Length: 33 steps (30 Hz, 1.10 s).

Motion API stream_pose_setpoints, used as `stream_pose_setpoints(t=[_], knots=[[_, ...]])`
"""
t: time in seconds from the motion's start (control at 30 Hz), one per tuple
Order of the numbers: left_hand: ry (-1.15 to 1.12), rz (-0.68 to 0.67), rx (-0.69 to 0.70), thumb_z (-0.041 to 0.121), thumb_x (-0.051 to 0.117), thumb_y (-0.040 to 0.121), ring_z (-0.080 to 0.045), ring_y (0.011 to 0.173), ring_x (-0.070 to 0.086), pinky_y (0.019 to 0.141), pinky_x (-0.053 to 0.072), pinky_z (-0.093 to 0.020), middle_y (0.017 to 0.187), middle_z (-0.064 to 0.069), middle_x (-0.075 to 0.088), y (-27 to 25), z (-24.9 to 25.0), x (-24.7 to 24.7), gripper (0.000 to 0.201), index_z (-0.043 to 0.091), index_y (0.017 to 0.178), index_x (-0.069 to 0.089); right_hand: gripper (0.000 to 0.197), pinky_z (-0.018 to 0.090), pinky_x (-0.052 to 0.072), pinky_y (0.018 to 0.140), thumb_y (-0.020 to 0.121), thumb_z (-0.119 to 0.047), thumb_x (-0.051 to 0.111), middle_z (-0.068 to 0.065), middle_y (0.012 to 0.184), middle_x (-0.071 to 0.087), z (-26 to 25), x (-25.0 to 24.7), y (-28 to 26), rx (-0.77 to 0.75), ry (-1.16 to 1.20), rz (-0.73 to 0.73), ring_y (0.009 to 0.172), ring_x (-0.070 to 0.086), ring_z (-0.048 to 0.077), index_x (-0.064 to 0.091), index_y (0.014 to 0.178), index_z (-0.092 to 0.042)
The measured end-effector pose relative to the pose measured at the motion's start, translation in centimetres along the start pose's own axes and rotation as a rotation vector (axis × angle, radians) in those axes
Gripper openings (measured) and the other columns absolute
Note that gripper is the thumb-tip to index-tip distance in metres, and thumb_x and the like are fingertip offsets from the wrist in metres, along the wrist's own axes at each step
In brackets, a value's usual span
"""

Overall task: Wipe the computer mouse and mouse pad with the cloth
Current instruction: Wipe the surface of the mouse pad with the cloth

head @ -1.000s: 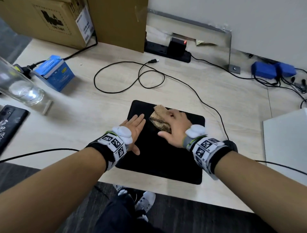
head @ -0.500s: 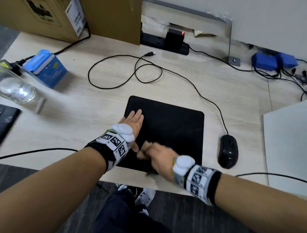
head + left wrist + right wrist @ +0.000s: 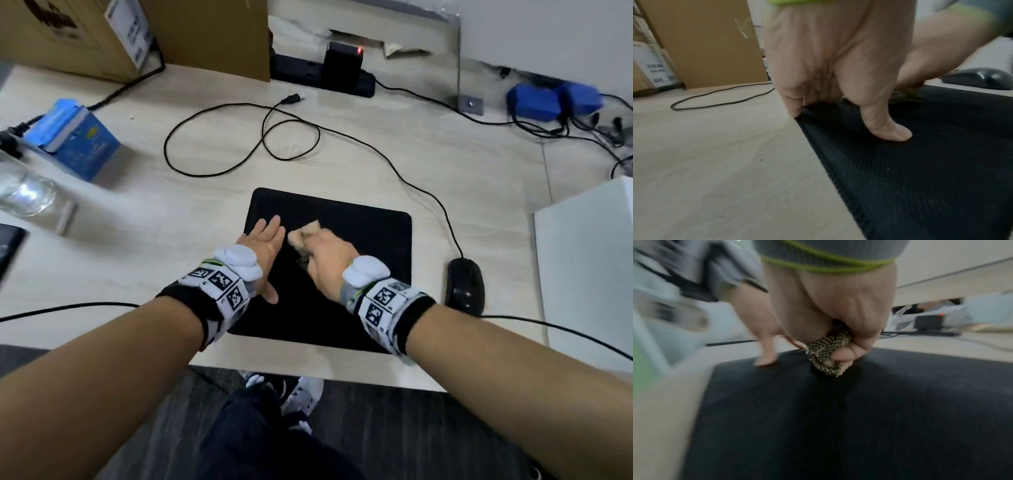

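Note:
A black mouse pad (image 3: 373,240) (image 3: 920,170) (image 3: 838,418) lies on the pale wooden desk. My left hand (image 3: 265,246) (image 3: 830,68) lies flat on the pad's left edge with straight fingers, pressing it down. My right hand (image 3: 325,260) (image 3: 830,305) grips a bunched tan checkered cloth (image 3: 303,234) (image 3: 827,352) and presses it on the pad beside the left hand. The black wired mouse (image 3: 465,286) (image 3: 980,79) sits off the pad, on the desk to its right.
The mouse cable (image 3: 274,137) loops across the desk behind the pad. A blue box (image 3: 73,137) and a glass (image 3: 20,192) stand at the left, cardboard boxes (image 3: 102,31) and a power strip (image 3: 322,75) at the back, a white board (image 3: 589,267) at the right.
My right hand swept the cloth from the pad's far middle down to its near edge, then back up to the upper left beside my left hand. The left hand stayed put.

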<state>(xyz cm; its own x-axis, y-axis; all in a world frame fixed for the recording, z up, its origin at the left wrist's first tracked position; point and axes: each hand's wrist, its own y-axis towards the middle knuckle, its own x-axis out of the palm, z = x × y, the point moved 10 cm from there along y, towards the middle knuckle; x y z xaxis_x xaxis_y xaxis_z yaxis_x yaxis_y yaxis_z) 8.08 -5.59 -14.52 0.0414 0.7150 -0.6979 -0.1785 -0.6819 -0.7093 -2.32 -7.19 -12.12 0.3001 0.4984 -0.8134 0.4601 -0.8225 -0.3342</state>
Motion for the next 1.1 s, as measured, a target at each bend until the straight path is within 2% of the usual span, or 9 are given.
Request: stream_pose_setpoints(t=[0.17, 0.33, 0.47, 0.53, 0.7, 0.83, 0.93, 1.03, 1.1], knots=[[-0.011, 0.012, 0.031, 0.043, 0.082, 0.067, -0.021, 0.147, -0.013, 0.12, 0.01, -0.037, 0.158, -0.002, -0.021, -0.8, 0.1, 0.0, 0.129, 0.012, 0.151, -0.01, 0.035, 0.036, 0.052, 0.079, 0.08, -0.008, 0.051, 0.014, 0.101, 0.063, -0.1, 2.6, -10.7, -0.177, 0.009, -0.228, 0.091, 0.062, 0.034, 0.068, 0.11, -0.012], [0.112, -0.077, 0.0, 0.047, 0.078, 0.071, -0.023, 0.147, -0.013, 0.119, 0.012, -0.035, 0.158, -0.002, -0.023, -1.1, 0.0, -0.6, 0.125, 0.011, 0.151, -0.012, 0.037, 0.026, 0.043, 0.081, 0.086, -0.018, 0.05, 0.009, 0.104, 0.064, 9.0, -9.4, -6.1, 0.136, -0.031, 0.221, 0.098, 0.061, 0.032, 0.063, 0.12, -0.027], [0.157, -0.033, 0.046, 0.054, 0.078, 0.067, -0.027, 0.147, -0.013, 0.12, 0.007, -0.041, 0.158, 0.0, -0.022, -0.2, 3.0, -2.3, 0.129, 0.015, 0.151, -0.012, 0.039, 0.035, 0.047, 0.092, 0.088, -0.016, 0.049, 0.01, 0.118, 0.062, 12.4, -12.2, -1.5, 0.256, -0.073, 0.281, 0.109, 0.058, 0.034, 0.06, 0.123, -0.028], [0.081, -0.02, 0.118, 0.055, 0.08, 0.062, -0.027, 0.147, -0.012, 0.119, 0.011, -0.047, 0.158, 0.004, -0.021, 0.2, 6.0, -1.6, 0.132, 0.021, 0.151, -0.011, 0.041, 0.035, 0.047, 0.092, 0.088, -0.019, 0.052, 0.011, 0.118, 0.059, 12.2, -10.7, -0.2, 0.279, -0.08, 0.238, 0.108, 0.057, 0.035, 0.056, 0.127, -0.029], [0.004, -0.077, 0.037, 0.046, 0.085, 0.059, -0.03, 0.144, -0.021, 0.114, 0.006, -0.062, 0.156, 0.007, -0.028, 1.2, 7.4, 0.9, 0.137, 0.026, 0.15, -0.015, 0.053, 0.033, 0.04, 0.096, 0.08, -0.01, 0.05, 0.01, 0.133, 0.051, 8.6, -4.0, -1.9, 0.212, -0.021, 0.186, 0.114, 0.052, 0.034, 0.051, 0.133, -0.019], [-0.018, -0.061, 0.025, 0.043, 0.086, 0.06, -0.03, 0.145, -0.02, 0.114, 0.007, -0.062, 0.156, 0.007, -0.027, 0.9, 7.4, 0.8, 0.135, 0.025, 0.15, -0.013, 0.044, 0.043, 0.049, 0.088, 0.076, -0.002, 0.05, 0.016, 0.116, 0.061, 3.4, 1.6, -8.8, -0.057, 0.053, -0.033, 0.103, 0.058, 0.037, 0.064, 0.117, -0.012], [-0.025, -0.049, 0.024, 0.045, 0.085, 0.062, -0.029, 0.145, -0.02, 0.114, 0.007, -0.061, 0.156, 0.007, -0.027, 0.8, 7.4, 1.0, 0.133, 0.026, 0.15, -0.012, 0.035, 0.038, 0.05, 0.082, 0.083, -0.008, 0.05, 0.011, 0.108, 0.063, 2.4, 1.4, -11.4, -0.15, -0.045, -0.201, 0.098, 0.06, 0.034, 0.067, 0.113, -0.015], [-0.048, -0.053, 0.031, 0.043, 0.086, 0.06, -0.028, 0.144, -0.023, 0.114, 0.004, -0.062, 0.155, 0.008, -0.029, 1.1, 7.3, 1.1, 0.135, 0.026, 0.15, -0.013, 0.045, 0.023, 0.049, 0.084, 0.079, -0.011, 0.046, -0.017, 0.089, 0.063, 4.9, -5.0, -7.5, -0.117, 0.061, 0.033, 0.086, 0.063, 0.015, 0.065, 0.109, -0.039], [-0.06, -0.057, 0.032, 0.042, 0.086, 0.06, -0.027, 0.144, -0.024, 0.114, 0.002, -0.062, 0.155, 0.009, -0.03, 1.1, 7.2, 1.1, 0.136, 0.027, 0.15, -0.013, 0.052, 0.019, 0.042, 0.089, 0.081, -0.01, 0.049, -0.016, 0.098, 0.057, 9.2, -9.2, -4.4, 0.037, 0.057, 0.25, 0.095, 0.061, 0.019, 0.056, 0.123, -0.041]])
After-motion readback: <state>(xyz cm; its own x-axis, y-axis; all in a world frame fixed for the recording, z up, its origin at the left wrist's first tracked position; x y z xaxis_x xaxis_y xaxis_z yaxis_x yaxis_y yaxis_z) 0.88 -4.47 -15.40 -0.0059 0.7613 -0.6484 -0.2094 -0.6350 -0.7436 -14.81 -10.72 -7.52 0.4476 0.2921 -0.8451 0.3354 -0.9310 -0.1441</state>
